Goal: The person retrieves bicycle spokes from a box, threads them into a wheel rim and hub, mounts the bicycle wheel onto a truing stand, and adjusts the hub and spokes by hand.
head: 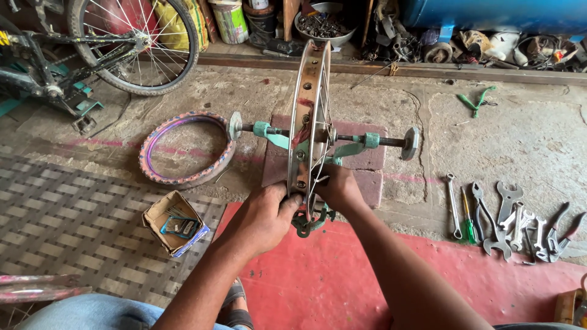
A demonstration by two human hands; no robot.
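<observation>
Both hands are working at the bottom of a bare metal wheel rim (309, 116): the left hand (269, 214) is closing thumb and fingers around its lower edge, while the right hand (338, 188) is curling in at the spokes, though what its fingertips pinch is hidden. Standing upright and edge-on straight ahead in a green truing stand (342, 150), the rim is looking worn and dull, its axle running left to right and both hands lying equally near.

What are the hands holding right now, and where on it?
Both hands grip the bare wheel rim at its near, lower edge: left hand on its left side, right hand on its right.
</observation>
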